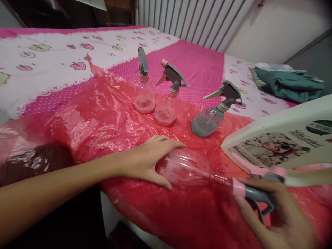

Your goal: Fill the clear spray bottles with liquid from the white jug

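A clear spray bottle (188, 168) lies on its side on red plastic sheeting, its neck pointing right. My left hand (153, 157) is wrapped round its base, thumb on the near side and fingers on the far side. In my right hand (282, 214) is a grey trigger spray head (259, 195) with a pink collar, lined up with the bottle's threaded neck. A small gap shows between collar and neck. Pink and grey parts (277, 172) show just behind my right hand; I cannot tell whether they belong to the same spray head.
Three spray bottles with some liquid stand beyond my hands: one at left (144, 98), one in the middle (166, 110), and a tilted greyish-green one (207, 121). A large white jug (282, 138) is at right. Folded cloth (285, 81) lies on the patterned bedspread (197, 60).
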`<action>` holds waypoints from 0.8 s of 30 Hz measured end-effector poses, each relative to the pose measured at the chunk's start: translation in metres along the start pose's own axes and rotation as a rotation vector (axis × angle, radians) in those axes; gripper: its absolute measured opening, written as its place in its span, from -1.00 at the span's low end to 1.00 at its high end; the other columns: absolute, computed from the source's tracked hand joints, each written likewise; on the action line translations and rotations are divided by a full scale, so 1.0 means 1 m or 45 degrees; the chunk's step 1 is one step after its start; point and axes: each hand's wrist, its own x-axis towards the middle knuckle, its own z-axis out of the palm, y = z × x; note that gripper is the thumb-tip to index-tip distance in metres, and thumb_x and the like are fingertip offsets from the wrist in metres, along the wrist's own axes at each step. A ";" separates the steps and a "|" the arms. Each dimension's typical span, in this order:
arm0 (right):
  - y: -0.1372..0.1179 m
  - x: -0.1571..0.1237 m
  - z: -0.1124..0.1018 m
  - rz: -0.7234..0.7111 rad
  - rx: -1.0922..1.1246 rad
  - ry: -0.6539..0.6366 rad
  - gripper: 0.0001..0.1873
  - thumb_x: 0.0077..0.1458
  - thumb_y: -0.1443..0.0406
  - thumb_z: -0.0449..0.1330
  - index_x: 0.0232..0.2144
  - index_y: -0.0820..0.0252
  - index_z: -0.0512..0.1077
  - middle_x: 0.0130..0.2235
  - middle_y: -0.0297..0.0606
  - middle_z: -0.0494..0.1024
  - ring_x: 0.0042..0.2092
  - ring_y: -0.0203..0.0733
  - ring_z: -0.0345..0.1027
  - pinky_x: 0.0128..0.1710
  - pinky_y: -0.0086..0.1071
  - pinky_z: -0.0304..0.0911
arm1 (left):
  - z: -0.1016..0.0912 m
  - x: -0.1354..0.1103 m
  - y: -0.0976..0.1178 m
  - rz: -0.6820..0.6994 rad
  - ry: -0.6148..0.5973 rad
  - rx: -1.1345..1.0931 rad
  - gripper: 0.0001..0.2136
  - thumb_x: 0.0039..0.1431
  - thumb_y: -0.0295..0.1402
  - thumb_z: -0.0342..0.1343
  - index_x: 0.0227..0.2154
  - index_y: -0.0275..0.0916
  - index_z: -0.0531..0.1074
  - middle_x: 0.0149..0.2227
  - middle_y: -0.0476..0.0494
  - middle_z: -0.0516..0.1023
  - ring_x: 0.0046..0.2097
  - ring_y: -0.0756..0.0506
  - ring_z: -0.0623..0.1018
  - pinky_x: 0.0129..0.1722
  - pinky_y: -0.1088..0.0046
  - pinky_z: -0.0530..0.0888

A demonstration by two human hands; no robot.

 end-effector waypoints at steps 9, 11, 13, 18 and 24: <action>-0.011 -0.002 0.003 0.109 0.000 0.030 -0.79 0.28 0.06 0.24 -0.14 0.00 0.47 -0.23 -0.34 0.52 -0.27 -0.17 0.40 -0.23 -0.30 0.28 | -0.001 -0.001 0.000 0.014 -0.002 -0.011 -0.15 0.15 0.04 0.42 0.40 -0.16 0.22 0.29 -0.39 0.46 0.22 -0.41 0.46 0.23 -0.05 0.42; -0.010 -0.002 0.002 0.120 -0.020 0.051 -0.78 0.26 0.05 0.26 -0.15 -0.01 0.48 -0.24 -0.36 0.52 -0.29 -0.19 0.37 -0.26 -0.31 0.26 | -0.001 0.000 0.000 0.009 -0.003 -0.013 -0.14 0.14 0.05 0.43 0.40 -0.16 0.22 0.28 -0.39 0.46 0.22 -0.41 0.46 0.23 -0.05 0.42; -0.008 0.000 0.002 0.137 0.026 0.004 -0.77 0.27 0.03 0.25 -0.16 -0.01 0.47 -0.26 -0.37 0.51 -0.32 -0.21 0.35 -0.28 -0.32 0.26 | 0.000 0.000 0.000 0.015 -0.006 -0.015 -0.14 0.14 0.06 0.43 0.39 -0.16 0.23 0.28 -0.39 0.46 0.22 -0.41 0.46 0.23 -0.04 0.42; -0.004 0.003 0.001 0.054 0.008 0.018 -0.80 0.25 0.07 0.27 -0.18 0.00 0.48 -0.29 -0.38 0.55 -0.31 -0.20 0.45 -0.29 -0.36 0.35 | 0.000 -0.001 0.000 0.008 0.003 -0.004 -0.14 0.16 0.06 0.41 0.39 -0.21 0.22 0.29 -0.41 0.46 0.22 -0.41 0.45 0.23 -0.06 0.41; 0.004 0.002 -0.003 -0.002 -0.026 0.069 -0.78 0.22 0.09 0.32 -0.16 0.02 0.49 -0.29 -0.35 0.57 -0.36 -0.22 0.47 -0.38 -0.39 0.38 | 0.000 0.000 0.000 -0.005 -0.007 -0.018 -0.13 0.15 0.07 0.41 0.39 -0.19 0.21 0.30 -0.41 0.45 0.24 -0.42 0.44 0.23 -0.06 0.41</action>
